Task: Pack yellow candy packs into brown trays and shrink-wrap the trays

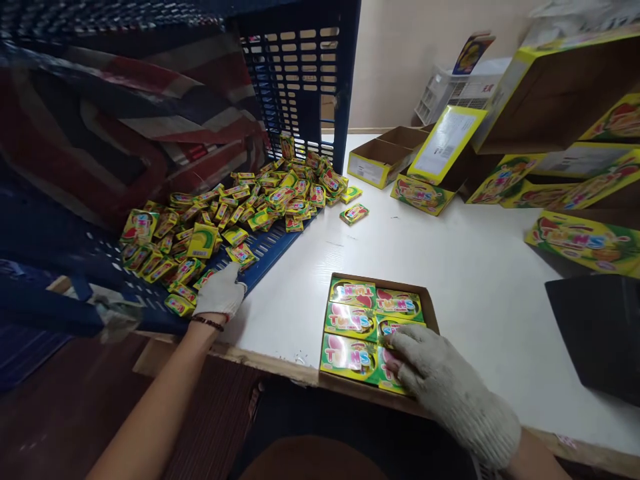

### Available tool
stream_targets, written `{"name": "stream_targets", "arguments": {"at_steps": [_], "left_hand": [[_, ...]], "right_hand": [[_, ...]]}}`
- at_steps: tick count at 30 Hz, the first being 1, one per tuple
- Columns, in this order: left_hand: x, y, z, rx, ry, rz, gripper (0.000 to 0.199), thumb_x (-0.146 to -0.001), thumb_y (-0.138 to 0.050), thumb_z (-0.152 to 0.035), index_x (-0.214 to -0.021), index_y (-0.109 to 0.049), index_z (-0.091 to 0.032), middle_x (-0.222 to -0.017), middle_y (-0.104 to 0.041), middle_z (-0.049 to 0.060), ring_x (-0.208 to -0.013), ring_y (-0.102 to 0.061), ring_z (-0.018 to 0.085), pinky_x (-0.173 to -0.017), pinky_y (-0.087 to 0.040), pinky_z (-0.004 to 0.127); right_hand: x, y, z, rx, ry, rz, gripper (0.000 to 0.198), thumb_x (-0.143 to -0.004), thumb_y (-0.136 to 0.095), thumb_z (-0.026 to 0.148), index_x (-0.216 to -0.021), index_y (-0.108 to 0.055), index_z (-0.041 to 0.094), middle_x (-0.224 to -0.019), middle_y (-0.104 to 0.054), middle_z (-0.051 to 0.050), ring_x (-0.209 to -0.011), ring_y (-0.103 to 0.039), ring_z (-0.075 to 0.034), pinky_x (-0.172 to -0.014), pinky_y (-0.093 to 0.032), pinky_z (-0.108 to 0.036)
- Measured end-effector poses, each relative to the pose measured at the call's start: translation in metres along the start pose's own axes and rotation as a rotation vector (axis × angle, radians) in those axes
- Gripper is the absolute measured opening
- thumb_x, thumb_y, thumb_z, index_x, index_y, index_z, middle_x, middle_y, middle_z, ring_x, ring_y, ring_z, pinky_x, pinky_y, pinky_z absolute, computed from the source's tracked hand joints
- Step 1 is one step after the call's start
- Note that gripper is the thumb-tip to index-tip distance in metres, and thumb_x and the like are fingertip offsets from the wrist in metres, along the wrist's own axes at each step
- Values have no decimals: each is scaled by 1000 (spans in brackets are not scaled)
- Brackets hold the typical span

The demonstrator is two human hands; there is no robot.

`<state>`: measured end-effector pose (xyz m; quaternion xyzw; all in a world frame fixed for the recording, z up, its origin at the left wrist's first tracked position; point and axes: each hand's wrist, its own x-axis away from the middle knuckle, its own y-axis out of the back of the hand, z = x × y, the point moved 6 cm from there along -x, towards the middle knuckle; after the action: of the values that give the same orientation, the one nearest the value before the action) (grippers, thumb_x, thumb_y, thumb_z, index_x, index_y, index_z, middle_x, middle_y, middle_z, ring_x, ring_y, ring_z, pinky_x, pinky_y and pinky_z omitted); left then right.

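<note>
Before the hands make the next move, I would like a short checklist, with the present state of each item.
1. Right hand in grey-white knitted glove touches the yellow-green cardboard boxes in the shallow cardboard tray: ok.
2. Left column of three boxes lies flat in the tray: ok.
3. Right column fully seated: cannot tell; the right hand partly covers it.
4. Left hand in white glove grips a box: cannot tell; it is at the near edge of the dark blue plastic crate.
5. No loose box outside the crate and tray: not ok; one small yellow-green box lies on the white table.
</note>
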<state>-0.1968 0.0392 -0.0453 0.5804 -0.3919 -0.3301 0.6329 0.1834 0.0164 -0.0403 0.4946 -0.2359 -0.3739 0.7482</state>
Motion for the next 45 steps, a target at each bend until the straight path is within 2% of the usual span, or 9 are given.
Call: {"name": "stream_targets", "arguments": {"at_steps": [5,9,12,17,22,27,33,40,45], "left_hand": [[-9,2,19,-192,199,112,78,-71,-49,-71,-128,-55,-18,-129,-56,27,-121,-49,49,-93,-34,63],[-9,3,15,-126,144,207,86,-63,-61,-69,-132,-49,-20,-129,-56,24,-117,-55,44,-92,-41,54],[9,13,-18,-28,-73,49,85,-63,-66,-62,-133,-47,-18,-122,-58,20,-110,-59,38,-87,-47,45],[86,42,-115,274,-585,-506,101,-67,-69,-60,-146,-29,-13,-109,-58,16,-99,-60,33,-83,-50,44],[128,51,-169,605,-973,-558,107,-72,-67,-61,-153,-10,-22,-133,-51,16,-118,-55,32,-94,-49,48],[28,36,-105,518,-468,-520,83,-82,-52,-64,-142,-34,-9,-146,-40,22,-141,-33,37,-117,-27,52],[-69,-17,-8,540,244,-341,103,-57,-65,-74,-133,-39,-9,-142,-35,27,-130,-30,60,-91,-30,78],[-76,-22,5,606,242,-328,69,-59,-72,-54,-112,-55,-13,-135,-49,17,-128,-35,58,-93,-28,77],[-35,-17,-16,903,64,-403,74,-65,-71,-41,-129,-46,-14,-119,-61,12,-114,-58,35,-103,-43,58]], "right_hand": [[-2,7,3,-103,1,-95,22,-88,-48,22,-94,-70,21,-100,-70,-9,-88,-65,-22,-77,-56,-36],[-2,7,5,-145,17,-121,24,-87,-47,23,-91,-71,21,-103,-70,-11,-91,-66,-25,-78,-57,-39],[-7,14,8,-261,-29,-209,26,-88,-47,28,-96,-70,21,-108,-70,-11,-101,-65,-27,-87,-55,-42],[-40,16,32,-651,-210,-145,41,-89,-51,37,-126,-57,19,-116,-69,-11,-104,-66,-24,-90,-53,-39],[-65,31,27,-608,-196,-111,37,-87,-52,29,-122,-59,20,-108,-70,-6,-96,-65,-21,-87,-51,-35],[-47,52,-22,-262,-135,42,34,-91,-46,23,-119,-65,19,-117,-68,-9,-107,-61,-23,-92,-46,-35],[-47,42,-23,126,-137,196,22,-91,-47,13,-89,-69,15,-93,-66,-8,-82,-59,-17,-75,-41,-28],[-43,6,-16,370,-182,141,21,-92,-45,12,-98,-65,15,-97,-65,-12,-88,-58,-22,-74,-41,-32],[-32,-2,-13,350,-120,64,28,-88,-48,10,-112,-62,15,-105,-64,-15,-98,-58,-28,-82,-46,-41]]}}
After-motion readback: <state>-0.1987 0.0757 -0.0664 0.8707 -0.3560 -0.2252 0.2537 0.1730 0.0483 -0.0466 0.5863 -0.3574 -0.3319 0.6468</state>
